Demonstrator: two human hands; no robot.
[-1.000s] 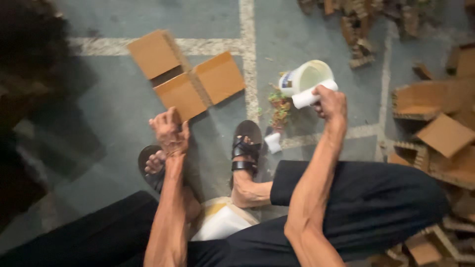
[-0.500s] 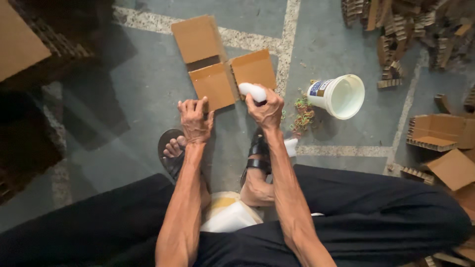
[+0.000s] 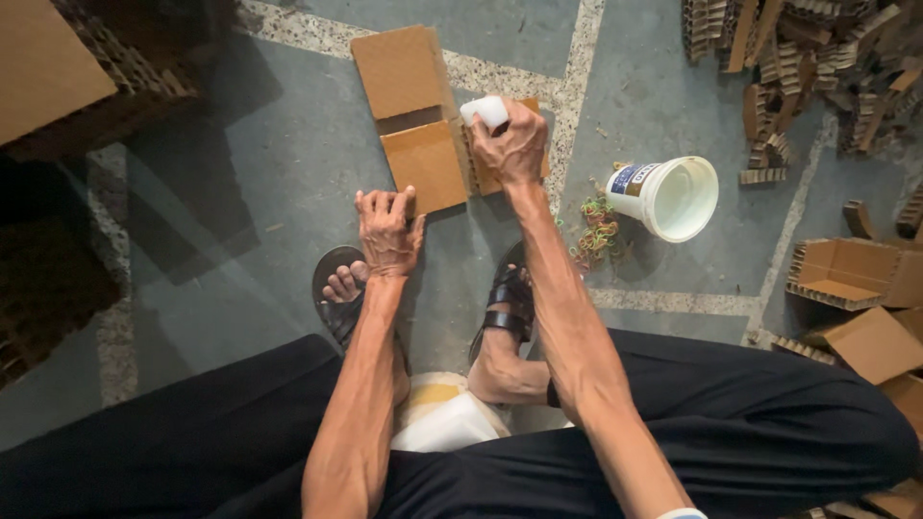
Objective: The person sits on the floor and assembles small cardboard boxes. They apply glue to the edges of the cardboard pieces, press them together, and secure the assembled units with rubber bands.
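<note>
Person seated low, working on the floor (image 3: 240,240). Right hand (image 3: 510,149) has its fingers wrapped tight around a white roller-like tool (image 3: 484,111), pressed onto the right-hand cardboard panel (image 3: 538,163), which it mostly covers. Left hand (image 3: 387,223) holds nothing; fingers flat, pinning the near edge of the middle cardboard panel (image 3: 423,165). A third cardboard panel (image 3: 399,69) lies just beyond, at a slant.

Risks, as judged: only one panel is pinned, so the piece under the tool could skid on the smooth floor. The white tub (image 3: 678,197) lies tipped on its side near the right elbow's path; a wide swing could knock it. Loose rubber bands (image 3: 596,231) beside it could scatter.

Hard to make out: the tool's working end, hidden under the hand; tub contents; dark stacks at left edge cut off.
</note>
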